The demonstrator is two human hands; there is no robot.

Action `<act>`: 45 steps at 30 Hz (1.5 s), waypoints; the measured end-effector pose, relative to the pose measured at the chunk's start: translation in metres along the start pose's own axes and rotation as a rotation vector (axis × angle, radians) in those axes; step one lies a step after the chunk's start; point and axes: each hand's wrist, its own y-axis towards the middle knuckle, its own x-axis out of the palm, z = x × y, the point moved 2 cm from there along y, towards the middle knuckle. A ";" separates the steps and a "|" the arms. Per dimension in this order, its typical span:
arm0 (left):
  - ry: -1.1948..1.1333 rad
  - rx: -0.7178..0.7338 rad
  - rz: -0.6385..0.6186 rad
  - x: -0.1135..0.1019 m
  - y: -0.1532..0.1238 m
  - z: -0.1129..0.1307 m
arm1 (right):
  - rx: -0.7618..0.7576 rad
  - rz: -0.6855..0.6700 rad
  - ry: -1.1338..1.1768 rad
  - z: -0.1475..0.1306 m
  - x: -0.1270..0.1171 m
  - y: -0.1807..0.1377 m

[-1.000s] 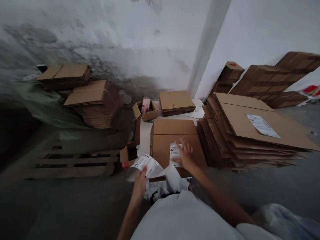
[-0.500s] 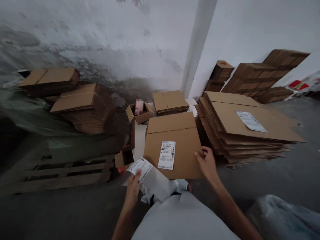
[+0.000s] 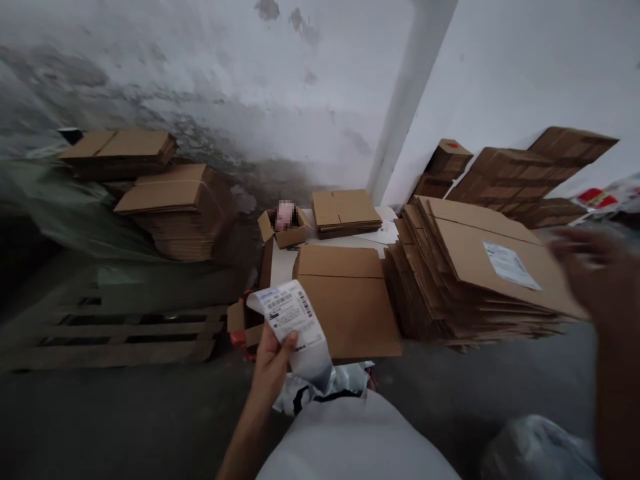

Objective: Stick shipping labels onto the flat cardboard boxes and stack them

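This looks like a storeroom where boxes get packed. Big piles of flat cardboard boxes lie on the bare grey floor. Left of them sits a wooden pallet. Behind them stands a stained white wall.

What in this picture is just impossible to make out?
All in the head view:
- Right hand: smeared by motion blur, so its grip cannot be told.
- Strip of labels in the left hand: print too small to read.
- Small open box: contents blurred out.
- Label on the big cardboard stack: text too small.
- Bag: cut by the bottom edge.
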 end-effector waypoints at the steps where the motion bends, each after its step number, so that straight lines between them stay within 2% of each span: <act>1: 0.025 -0.014 -0.057 0.008 -0.005 0.002 | -0.073 -0.211 0.096 -0.022 0.031 -0.037; 3: 0.094 -0.080 -0.212 0.025 -0.016 0.006 | -0.183 -0.768 0.326 -0.067 0.092 -0.117; 4: 0.127 -0.117 -0.293 0.032 -0.021 0.008 | -0.194 -0.977 0.417 -0.086 0.116 -0.151; 6: 0.171 -0.174 -0.403 0.040 -0.027 0.012 | -0.189 -1.120 0.528 -0.109 0.146 -0.197; 8: 0.130 -0.226 -0.451 0.040 -0.028 0.015 | -0.155 -1.060 0.560 -0.114 0.158 -0.216; 10: -0.041 -0.316 -0.421 0.036 -0.024 0.014 | -0.159 -0.996 0.536 -0.109 0.162 -0.223; 11: -0.149 -0.375 -0.361 0.033 -0.021 0.012 | -0.192 -1.001 0.516 -0.107 0.163 -0.226; 13: -0.300 -0.479 -0.120 0.027 -0.014 0.005 | -0.303 -1.051 0.468 -0.104 0.169 -0.238; 15: -0.306 -0.536 0.106 0.023 -0.011 -0.005 | -0.377 -1.073 0.412 -0.103 0.178 -0.252; 17: -0.266 -0.554 0.190 0.022 -0.011 -0.014 | -0.368 -1.052 0.364 -0.102 0.186 -0.264; 19: -0.260 -0.560 0.177 0.022 -0.014 -0.022 | -0.342 -1.032 0.362 -0.101 0.189 -0.269; 23: -0.326 -0.545 0.172 0.020 -0.016 -0.030 | -0.355 -1.033 0.503 -0.099 0.184 -0.267; 28: -0.348 -0.544 0.240 0.021 -0.014 -0.030 | -0.126 -1.077 0.578 -0.093 0.186 -0.268; 32: -0.389 -0.558 0.158 0.026 -0.014 -0.026 | -0.028 -1.085 0.593 -0.093 0.192 -0.272; 38: -0.330 -0.572 0.271 0.023 -0.019 -0.025 | 0.010 -1.076 0.599 -0.096 0.195 -0.273; 41: -0.335 -0.565 0.260 0.023 -0.019 -0.025 | -0.034 -1.048 0.636 -0.097 0.197 -0.274; 45: -0.368 -0.557 0.268 0.025 -0.016 -0.027 | -0.211 -1.020 0.667 -0.107 0.193 -0.275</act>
